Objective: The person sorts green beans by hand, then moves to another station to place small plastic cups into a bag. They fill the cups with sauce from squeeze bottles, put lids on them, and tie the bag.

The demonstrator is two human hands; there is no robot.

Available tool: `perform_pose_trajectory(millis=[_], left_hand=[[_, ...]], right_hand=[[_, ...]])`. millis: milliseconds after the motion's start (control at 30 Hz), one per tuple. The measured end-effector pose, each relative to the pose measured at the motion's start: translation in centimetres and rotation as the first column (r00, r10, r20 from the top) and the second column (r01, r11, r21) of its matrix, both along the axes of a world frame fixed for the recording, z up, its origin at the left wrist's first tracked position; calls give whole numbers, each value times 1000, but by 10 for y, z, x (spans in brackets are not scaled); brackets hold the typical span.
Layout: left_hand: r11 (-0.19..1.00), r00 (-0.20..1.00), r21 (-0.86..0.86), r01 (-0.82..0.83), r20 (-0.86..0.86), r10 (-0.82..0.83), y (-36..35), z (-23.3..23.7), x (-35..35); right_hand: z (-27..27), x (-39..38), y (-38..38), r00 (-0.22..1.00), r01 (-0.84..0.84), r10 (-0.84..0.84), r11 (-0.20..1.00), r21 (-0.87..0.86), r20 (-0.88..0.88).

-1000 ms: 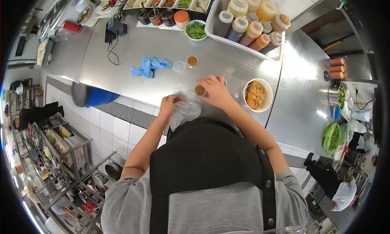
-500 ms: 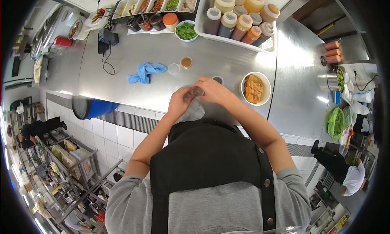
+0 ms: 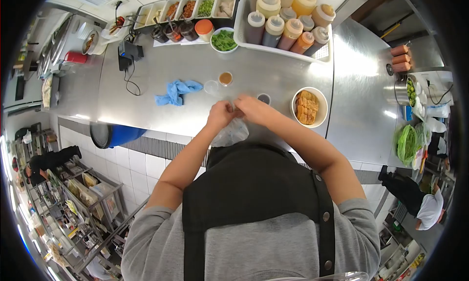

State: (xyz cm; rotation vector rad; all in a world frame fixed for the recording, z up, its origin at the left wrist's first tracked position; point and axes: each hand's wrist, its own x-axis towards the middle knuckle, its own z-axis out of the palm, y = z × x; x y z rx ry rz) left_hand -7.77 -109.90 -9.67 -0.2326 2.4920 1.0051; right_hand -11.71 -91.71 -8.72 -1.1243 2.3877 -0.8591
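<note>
A clear plastic bag (image 3: 231, 134) hangs below my hands at the counter's front edge, against the dark apron. My left hand (image 3: 222, 115) pinches its upper part. Close beside it, my right hand (image 3: 250, 108) also has its fingers closed at the bag's top; the fingertips are partly hidden and slightly blurred. What the bag contains is hard to make out. A small cup of brown sauce (image 3: 225, 78) stands beyond my hands, with a clear round lid (image 3: 211, 87) beside it. Just right of my right hand is a small cup of dark sauce (image 3: 264, 99).
A white bowl (image 3: 323, 116) of golden sliced food stands to the right. A blue cloth (image 3: 177, 92) lies left. Along the back are a bowl of greens (image 3: 224, 40), several jars, topping trays and a white basket (image 3: 288, 52) of squeeze bottles. Other people are at both sides.
The small round container that was between my fingers no longer shows there. My hands have drawn closer together over the bag's top, and the bag now hangs beneath them.
</note>
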Motion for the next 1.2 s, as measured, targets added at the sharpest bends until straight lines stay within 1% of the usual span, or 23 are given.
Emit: perform_pose_trajectory(millis=[33, 67, 167, 200, 267, 300, 333, 367, 433, 467, 567, 667, 767, 867, 967, 1067, 1167, 1200], left_hand=[[1000, 997, -3, 28, -70, -28, -4, -17, 5], [998, 988, -9, 56, -141, -57, -6, -24, 8], [982, 992, 158, -104, -56, 114, -2, -6, 20], [968, 977, 240, -80, -173, 124, -13, -29, 22], [854, 907, 416, -312, -136, 398, -30, -44, 18], [764, 848, 495, -415, -95, 522, -37, -47, 18], [735, 832, 511, -446, -66, 551, -41, -33, 16], [738, 818, 518, -434, -117, 563, -44, -28, 13], [742, 778, 532, -407, -223, 587, -47, -19, 1], [791, 753, 497, -357, -347, 559, -46, -13, -6], [903, 658, 400, -159, -638, 399, -41, -12, -34], [956, 824, 234, -175, -497, 273, -28, -4, -48], [942, 828, 287, -172, -476, 296, -23, -8, -58], [961, 842, 248, -120, -487, 231, -30, -21, -73], [957, 914, 205, -207, -307, 264, -32, 6, -89], [991, 987, 108, -82, -127, 96, -52, -26, -117], [996, 995, 65, -58, -73, 63, -54, -23, -124], [997, 997, 49, -62, -52, 64, -53, -21, -124]], right_hand=[[-7, 6, -2, 999, 15, -15, 1000, -11, -31], [-9, 8, -3, 998, 29, -31, 999, -24, -63], [28, -9, 4, 986, -62, 62, 998, -5, 156], [41, -19, 2, 973, 25, -26, 1000, 8, 228], [56, -45, -4, 904, 196, -202, 979, 54, 377], [49, -56, -7, 944, 239, -223, 970, -39, 241], [36, -66, -12, 961, 268, -256, 954, -136, 103], [24, -72, -15, 954, 280, -297, 931, -234, -38], [9, -77, -28, 958, 255, -281, 929, -268, -62], [4, -79, -32, 959, 241, -272, 928, -285, -75], [16, -75, -35, 953, 302, -293, 924, -236, 73], [15, -76, -37, 952, 305, -299, 920, -245, 63], [5, -88, -36, 979, 133, -160, 970, -202, -128], [6, -94, -39, 981, 155, -165, 983, -98, -102], [20, -97, -41, 985, 145, -146, 989, -20, -87], [16, -102, -51, 984, 107, -102, 994, 27, -146], [16, -107, -51, 991, 68, -61, 996, 61, -119], [9, -107, -50, 992, 72, -67, 996, 43, -111]])
